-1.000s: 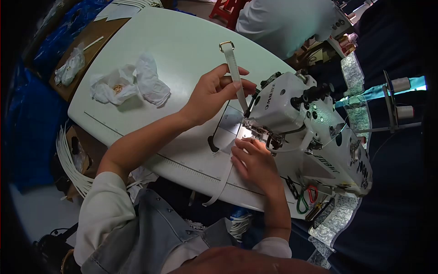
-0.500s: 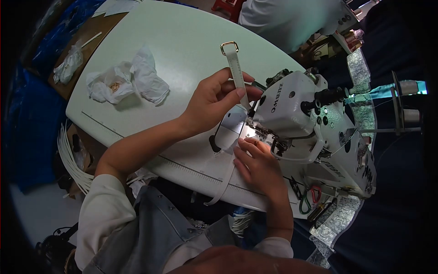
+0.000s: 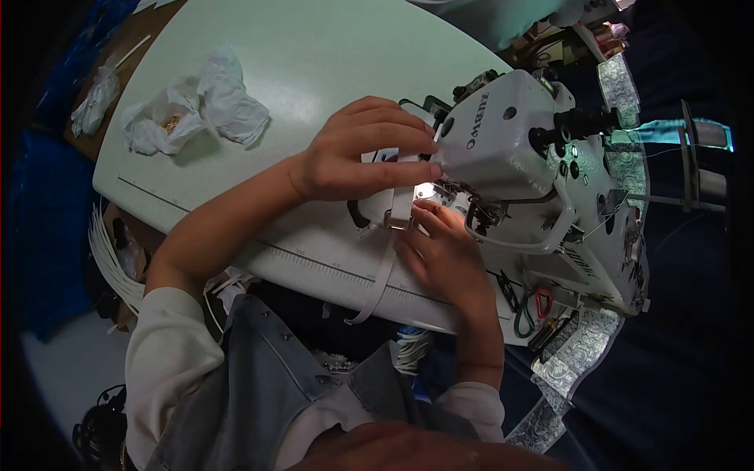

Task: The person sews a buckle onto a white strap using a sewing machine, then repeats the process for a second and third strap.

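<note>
A white strap (image 3: 382, 279) runs from the sewing machine (image 3: 491, 133) toward me and hangs over the table's front edge. Its metal buckle (image 3: 396, 220) lies folded down in front of the needle area, beside my right fingers. Over the strap's folded end, my left hand (image 3: 365, 149) reaches across with fingers stretched out, its fingertips near the machine head. My right hand (image 3: 444, 247) is closed at the strap below the lit needle area; its fingertips press on the strap close to the buckle.
Crumpled white paper (image 3: 169, 118) with small metal pieces lies on the table (image 3: 314, 47) at the upper left. Scissors (image 3: 525, 318) and small tools lie by the machine's right base. White cords (image 3: 110, 255) hang at the left. Patterned ribbon (image 3: 585, 353) drapes at the right.
The buckle end, raised above my left hand before, is now folded down toward me. My left hand has let go of its pinch and spread its fingers. The whole view has shifted slightly.
</note>
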The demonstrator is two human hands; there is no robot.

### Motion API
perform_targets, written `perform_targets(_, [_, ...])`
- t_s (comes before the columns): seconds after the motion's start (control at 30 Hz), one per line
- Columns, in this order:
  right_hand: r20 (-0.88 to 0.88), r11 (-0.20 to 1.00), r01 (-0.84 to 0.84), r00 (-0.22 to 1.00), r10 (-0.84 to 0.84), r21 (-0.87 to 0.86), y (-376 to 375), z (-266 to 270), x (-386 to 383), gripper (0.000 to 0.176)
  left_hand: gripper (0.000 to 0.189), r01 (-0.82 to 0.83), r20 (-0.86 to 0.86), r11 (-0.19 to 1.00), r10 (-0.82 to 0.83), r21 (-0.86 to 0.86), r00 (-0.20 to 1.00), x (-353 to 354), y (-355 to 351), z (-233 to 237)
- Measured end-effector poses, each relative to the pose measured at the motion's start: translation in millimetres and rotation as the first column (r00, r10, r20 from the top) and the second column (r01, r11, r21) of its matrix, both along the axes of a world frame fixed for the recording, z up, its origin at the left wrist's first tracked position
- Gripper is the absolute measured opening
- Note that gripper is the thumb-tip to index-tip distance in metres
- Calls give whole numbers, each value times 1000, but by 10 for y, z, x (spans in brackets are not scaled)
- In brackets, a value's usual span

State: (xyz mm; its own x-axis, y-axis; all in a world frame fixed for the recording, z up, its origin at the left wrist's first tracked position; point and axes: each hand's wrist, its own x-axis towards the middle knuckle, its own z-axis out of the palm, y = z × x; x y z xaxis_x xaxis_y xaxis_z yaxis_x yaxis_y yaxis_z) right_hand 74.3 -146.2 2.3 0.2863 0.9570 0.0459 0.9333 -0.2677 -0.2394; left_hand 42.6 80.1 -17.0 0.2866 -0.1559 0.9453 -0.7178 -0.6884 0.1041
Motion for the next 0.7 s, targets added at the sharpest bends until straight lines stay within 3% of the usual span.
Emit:
perform_targets(0.13, [-59, 999, 49, 997, -48, 1, 20, 8, -23, 17, 26, 8, 7, 1000, -8, 4, 1000, 8, -1, -7])
perform_targets(0.47, [-76, 999, 50, 996, -49, 5, -3, -3, -20, 19, 25, -1, 2, 999, 1, 39, 1000, -7, -2, 4])
perform_targets(0.53, [-35, 1000, 22, 999, -22, -15, -3, 13, -22, 24, 29, 0, -47, 994, -5, -106, 999, 15, 2, -39])
perform_targets(0.6, [-23, 999, 17, 1000, -18, -33, -43, 26, -66, 27, 30, -163, -254, 934, 82, -318, 964, 51, 87, -97])
perform_targets(0.63, [-3, 999, 0, 1000, 0, -53, -77, 43, -95, 29, 26, -178, -327, 872, 22, -457, 945, 141, 127, -155])
perform_targets(0.7, [-42, 996, -46, 998, 43, -82, -123, 154, -189, 28, 23, -317, -586, 680, -203, -661, 785, 205, 178, -269])
